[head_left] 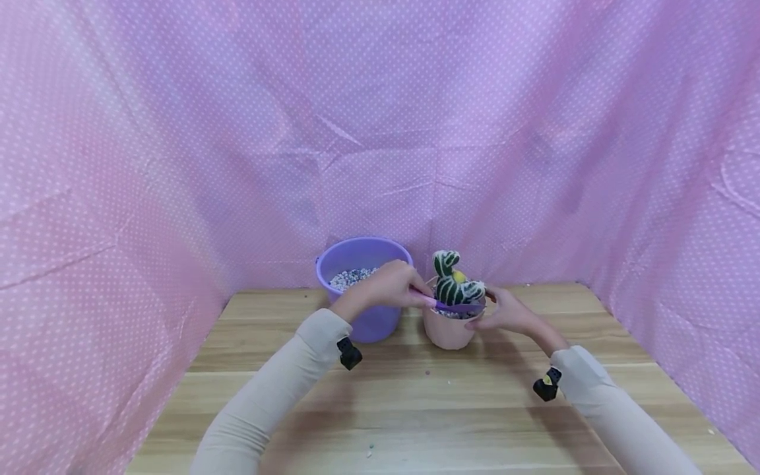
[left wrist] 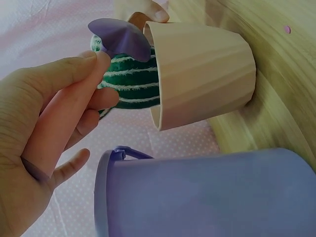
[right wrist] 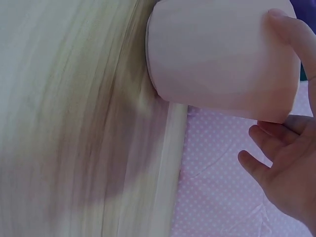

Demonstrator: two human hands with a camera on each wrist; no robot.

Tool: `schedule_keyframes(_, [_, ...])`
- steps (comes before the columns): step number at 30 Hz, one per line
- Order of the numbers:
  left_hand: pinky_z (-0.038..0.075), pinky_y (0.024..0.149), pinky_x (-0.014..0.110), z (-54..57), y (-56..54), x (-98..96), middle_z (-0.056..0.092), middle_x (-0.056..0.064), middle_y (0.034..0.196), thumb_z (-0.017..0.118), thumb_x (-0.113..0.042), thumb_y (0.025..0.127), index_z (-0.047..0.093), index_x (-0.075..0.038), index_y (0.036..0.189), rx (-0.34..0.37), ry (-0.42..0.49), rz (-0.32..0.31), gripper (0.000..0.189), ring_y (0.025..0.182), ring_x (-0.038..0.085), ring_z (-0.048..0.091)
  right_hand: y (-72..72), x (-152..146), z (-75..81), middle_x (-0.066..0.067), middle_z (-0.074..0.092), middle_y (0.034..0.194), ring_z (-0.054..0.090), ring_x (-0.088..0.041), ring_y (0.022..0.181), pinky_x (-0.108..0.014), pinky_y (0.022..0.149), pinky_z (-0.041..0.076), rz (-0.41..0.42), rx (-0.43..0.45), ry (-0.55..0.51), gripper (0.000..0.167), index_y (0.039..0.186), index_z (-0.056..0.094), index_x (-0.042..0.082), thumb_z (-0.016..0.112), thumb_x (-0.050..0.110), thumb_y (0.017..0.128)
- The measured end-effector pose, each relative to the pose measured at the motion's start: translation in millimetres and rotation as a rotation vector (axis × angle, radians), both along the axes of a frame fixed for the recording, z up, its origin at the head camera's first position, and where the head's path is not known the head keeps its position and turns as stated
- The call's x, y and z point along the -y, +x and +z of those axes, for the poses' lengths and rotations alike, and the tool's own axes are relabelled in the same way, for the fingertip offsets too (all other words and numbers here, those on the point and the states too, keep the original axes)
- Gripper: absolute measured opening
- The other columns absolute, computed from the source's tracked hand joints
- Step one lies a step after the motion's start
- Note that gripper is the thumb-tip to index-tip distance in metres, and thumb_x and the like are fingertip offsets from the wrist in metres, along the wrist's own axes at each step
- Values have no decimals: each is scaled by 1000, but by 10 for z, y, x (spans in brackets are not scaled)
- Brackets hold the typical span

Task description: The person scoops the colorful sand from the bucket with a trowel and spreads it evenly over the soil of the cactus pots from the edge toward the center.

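Observation:
My left hand (head_left: 392, 284) grips the pink handle of a small trowel (left wrist: 64, 118). Its purple blade (head_left: 466, 308) lies across the mouth of a pale pink flower pot (head_left: 448, 335), in front of a striped green cactus (head_left: 446, 291) with a yellow bloom. In the left wrist view the blade partly covers the cactus. My right hand (head_left: 507, 313) holds the pot by its right side near the rim. The right wrist view shows the thumb on the pot's outer wall (right wrist: 222, 59) and the fingers round the rim's other side. The pot stands upright on the table, pebbles inside it.
Just left of the pot stands a purple bucket (head_left: 374, 326) holding black and white pebbles (head_left: 350, 278). The wooden table (head_left: 439, 422) carries a few tiny stray bits. Pink dotted cloth (head_left: 380, 132) hangs behind and at both sides.

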State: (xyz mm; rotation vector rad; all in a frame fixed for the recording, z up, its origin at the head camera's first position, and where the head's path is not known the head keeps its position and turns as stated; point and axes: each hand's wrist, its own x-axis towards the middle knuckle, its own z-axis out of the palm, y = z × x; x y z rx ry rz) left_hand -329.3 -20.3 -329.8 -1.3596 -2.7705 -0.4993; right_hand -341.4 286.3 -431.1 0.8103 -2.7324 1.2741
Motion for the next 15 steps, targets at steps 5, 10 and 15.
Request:
schedule_keyframes(5, [52,69,16,12,0,51,79,-11,89,74,-40,93,82,-24,103,-38,-13,3,20,69,-5,63,3,2,-20,-25,58,142,48,-49,137,-65,115,34,-13,2,-7,88,144,49,-2,94,24,72])
schedule_keyframes(10, [51,70,17,42,18,133,79,-12,87,75,-40,92,83,-26,101,-73,-26,-2,18,69,-5,62,-3,4,-44,-26,56,142,48,-49,137,-63,114,35,-2,6,-34,87,145,47,-3,92,20,74])
schedule_keyframes(15, [51,71,19,141,73,266,78,-14,85,77,-37,91,83,-26,100,-101,-11,-4,15,69,-4,62,2,3,-43,-29,55,143,46,-52,137,-65,113,36,17,4,-29,88,146,45,-4,91,19,75])
